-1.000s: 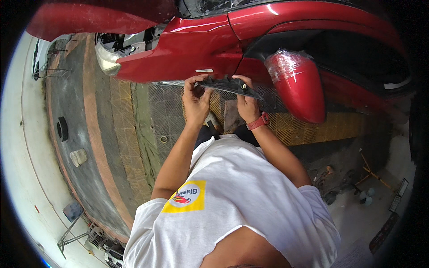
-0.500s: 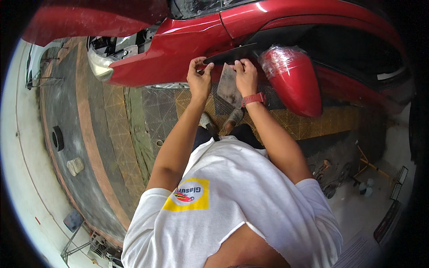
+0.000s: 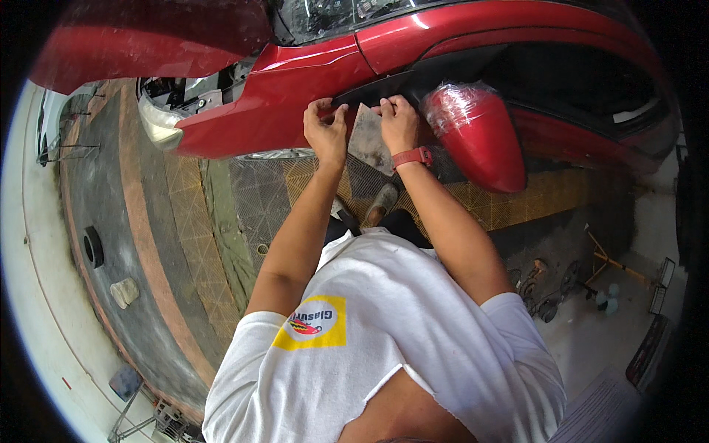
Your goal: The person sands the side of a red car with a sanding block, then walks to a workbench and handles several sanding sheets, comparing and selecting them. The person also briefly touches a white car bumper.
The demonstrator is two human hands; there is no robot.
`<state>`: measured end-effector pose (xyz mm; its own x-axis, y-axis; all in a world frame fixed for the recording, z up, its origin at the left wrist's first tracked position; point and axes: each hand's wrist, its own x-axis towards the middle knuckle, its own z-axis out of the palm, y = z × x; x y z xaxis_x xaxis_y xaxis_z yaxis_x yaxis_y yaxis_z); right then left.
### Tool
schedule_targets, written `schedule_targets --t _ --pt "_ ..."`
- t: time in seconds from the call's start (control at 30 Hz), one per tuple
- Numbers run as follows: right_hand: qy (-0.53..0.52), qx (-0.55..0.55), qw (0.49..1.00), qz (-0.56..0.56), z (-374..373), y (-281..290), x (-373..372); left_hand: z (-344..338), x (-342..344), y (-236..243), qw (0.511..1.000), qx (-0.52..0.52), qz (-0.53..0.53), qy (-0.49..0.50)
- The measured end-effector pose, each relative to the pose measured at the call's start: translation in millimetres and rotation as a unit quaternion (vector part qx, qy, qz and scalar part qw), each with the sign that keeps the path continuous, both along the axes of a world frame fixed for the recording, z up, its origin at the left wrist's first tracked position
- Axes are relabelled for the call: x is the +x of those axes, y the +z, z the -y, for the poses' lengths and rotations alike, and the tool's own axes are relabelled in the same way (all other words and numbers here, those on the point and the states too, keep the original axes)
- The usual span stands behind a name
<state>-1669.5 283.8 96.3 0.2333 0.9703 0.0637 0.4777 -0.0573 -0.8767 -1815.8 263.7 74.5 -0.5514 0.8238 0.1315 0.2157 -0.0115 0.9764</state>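
My left hand (image 3: 325, 134) pinches the left end of a thin, dark, pointed trim strip (image 3: 375, 90) between thumb and forefinger. At the strip's near edge is my right hand (image 3: 399, 127), its fingers bent over it, with a red watch (image 3: 413, 157) on the wrist. A worn greyish sheet (image 3: 371, 142), perhaps abrasive paper, hangs beside the right hand's thumb and seems held there. Both hands are close to the side of a red car (image 3: 303, 85). Against the dark window area, the strip's far end is hard to make out.
A red side mirror (image 3: 480, 140), partly wrapped in clear film, juts out just right of my right hand. The headlight (image 3: 161, 127) is at the car's left end. On the floor at left lie a tyre (image 3: 93, 247) and a pale lump (image 3: 125, 293); a yellow stand (image 3: 617, 260) is at right.
The dark strip has come down and flatter against the car between both hands. My hands have shifted slightly left in view, and the grey sheet moved with the right hand.
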Motion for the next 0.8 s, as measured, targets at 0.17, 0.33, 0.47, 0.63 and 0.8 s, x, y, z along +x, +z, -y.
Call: schedule_targets --t 0.17,0.33,0.47,0.63,0.8 --pt "-0.007 0.003 1.000 0.026 -2.6 3.2 -0.7 -4.3 1.6 -3.9 1.000 -0.003 0.017 0.008" --pt "-0.006 -0.007 1.000 0.014 -5.1 0.1 0.5 -5.9 1.7 0.7 0.999 -0.017 -0.042 0.023" --pt "-0.014 -0.013 1.000 0.008 -5.3 -8.3 1.4 -3.3 1.3 6.5 0.996 -0.006 -0.092 0.021" --pt "-0.015 0.033 0.999 0.008 -1.8 -8.7 -1.1 -2.8 -3.0 0.9 0.997 0.008 -0.080 0.006" --pt "-0.023 0.019 1.000 -0.003 1.9 -4.4 -2.3 1.8 -4.5 3.1 0.997 0.010 -0.077 -0.007"
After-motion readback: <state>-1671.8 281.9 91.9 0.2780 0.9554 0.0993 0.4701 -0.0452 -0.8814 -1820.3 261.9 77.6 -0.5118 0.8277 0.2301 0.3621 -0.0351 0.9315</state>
